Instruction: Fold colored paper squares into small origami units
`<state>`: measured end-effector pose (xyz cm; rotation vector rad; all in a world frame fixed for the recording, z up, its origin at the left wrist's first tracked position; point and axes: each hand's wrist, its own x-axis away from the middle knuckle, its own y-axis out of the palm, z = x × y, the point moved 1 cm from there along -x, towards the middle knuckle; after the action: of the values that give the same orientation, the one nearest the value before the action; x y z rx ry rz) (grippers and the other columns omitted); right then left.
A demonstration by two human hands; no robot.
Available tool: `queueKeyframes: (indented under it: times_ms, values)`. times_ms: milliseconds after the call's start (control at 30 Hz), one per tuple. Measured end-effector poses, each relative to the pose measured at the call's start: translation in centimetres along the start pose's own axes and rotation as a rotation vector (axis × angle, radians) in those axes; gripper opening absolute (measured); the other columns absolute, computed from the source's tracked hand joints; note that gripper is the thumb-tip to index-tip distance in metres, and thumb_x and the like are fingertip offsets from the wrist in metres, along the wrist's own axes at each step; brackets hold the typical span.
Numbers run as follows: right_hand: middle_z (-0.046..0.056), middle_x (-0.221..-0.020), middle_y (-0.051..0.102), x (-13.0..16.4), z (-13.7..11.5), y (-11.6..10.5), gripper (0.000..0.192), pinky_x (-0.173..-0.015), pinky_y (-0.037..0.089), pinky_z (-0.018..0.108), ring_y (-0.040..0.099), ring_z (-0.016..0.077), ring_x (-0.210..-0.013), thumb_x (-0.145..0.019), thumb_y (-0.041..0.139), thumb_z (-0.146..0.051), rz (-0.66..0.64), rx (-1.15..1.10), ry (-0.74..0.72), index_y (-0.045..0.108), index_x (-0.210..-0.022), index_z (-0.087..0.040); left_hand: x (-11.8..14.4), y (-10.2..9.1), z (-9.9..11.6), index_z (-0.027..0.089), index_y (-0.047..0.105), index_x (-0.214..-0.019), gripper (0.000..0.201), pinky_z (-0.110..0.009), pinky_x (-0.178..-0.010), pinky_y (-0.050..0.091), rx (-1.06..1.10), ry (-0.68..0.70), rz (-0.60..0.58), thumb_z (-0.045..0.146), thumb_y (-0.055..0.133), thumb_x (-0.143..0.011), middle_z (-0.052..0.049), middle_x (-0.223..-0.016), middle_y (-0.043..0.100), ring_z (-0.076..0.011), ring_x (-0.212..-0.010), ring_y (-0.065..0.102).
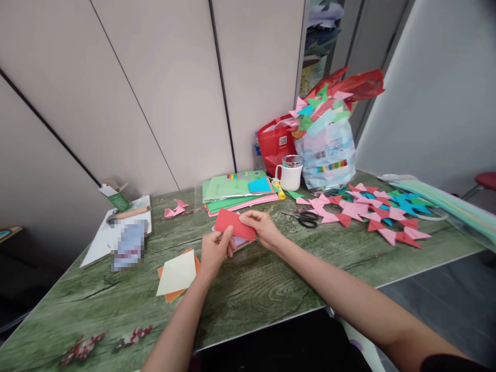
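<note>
Between my two hands a red piece of paper (228,223), an oblong shape that looks folded, is held up over the table. My left hand (216,252) pinches its lower left part, thumb on the front. Its upper right part is gripped by my right hand (262,228) between thumb and fingers. Behind the red paper, purple paper (240,241) shows in part on the table. Left of my left forearm lies a small stack of square paper sheets (177,274), pale yellow on top with orange edges below.
Green and pink paper packs (232,188) lie behind my hands. Black-handled scissors (308,219), a white mug (291,173) and many folded paper pieces (356,209) are to the right, before a filled plastic bag (329,155). A white board (101,240) lies left.
</note>
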<state>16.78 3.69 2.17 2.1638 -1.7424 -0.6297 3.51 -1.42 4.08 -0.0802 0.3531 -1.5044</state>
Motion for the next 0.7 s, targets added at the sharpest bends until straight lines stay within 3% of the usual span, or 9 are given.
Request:
queueKeyframes:
  times_ms: [167, 333, 500, 700]
  values:
    - [-0.002, -0.068, 0.063, 0.0, 0.04, -0.1, 0.023, -0.059, 0.042, 0.023, 0.052, 0.0091, -0.058, -0.059, 0.072, -0.033, -0.027, 0.114, -0.023, 0.066, -0.073, -0.016, -0.31, -0.46, -0.06, 0.015, 0.06, -0.045, 0.043, -0.019, -0.034, 0.032, -0.032, 0.016, 0.008, 0.045, 0.053, -0.075, 0.001, -0.033, 0.053, -0.008, -0.028, 0.042]
    - [-0.002, -0.079, 0.064, 0.39, 0.12, 0.09, 0.057, -0.059, 0.047, 0.024, 0.058, 0.0119, -0.064, -0.05, 0.077, -0.025, -0.135, 0.164, 0.023, 0.056, -0.103, -0.023, -0.21, -0.46, -0.27, 0.016, 0.062, -0.046, 0.04, -0.02, -0.036, 0.035, -0.014, 0.07, 0.095, 0.042, 0.053, -0.075, 0.002, -0.034, 0.052, -0.0091, -0.03, 0.044]
    - [-0.003, -0.077, 0.064, 0.38, 0.57, 0.0, 0.061, -0.058, 0.048, 0.024, 0.059, 0.0115, -0.062, -0.048, 0.077, -0.022, -0.13, 0.202, 0.019, 0.051, -0.104, -0.021, -0.16, -0.21, -0.57, 0.017, 0.063, -0.047, 0.041, -0.021, -0.038, 0.035, -0.03, 0.084, 0.074, 0.043, 0.052, -0.076, 0.001, -0.035, 0.052, -0.0092, -0.032, 0.044]
    - [-0.005, -0.067, 0.062, 0.11, 0.8, -0.15, 0.059, -0.054, 0.047, 0.023, 0.058, 0.0108, -0.053, -0.051, 0.073, -0.018, -0.147, 0.23, -0.002, 0.048, -0.104, -0.02, -0.19, -0.24, -0.83, 0.017, 0.063, -0.048, 0.039, -0.022, -0.039, 0.036, -0.039, 0.082, 0.138, 0.041, 0.052, -0.076, 0.002, -0.035, 0.052, -0.0101, -0.033, 0.045]
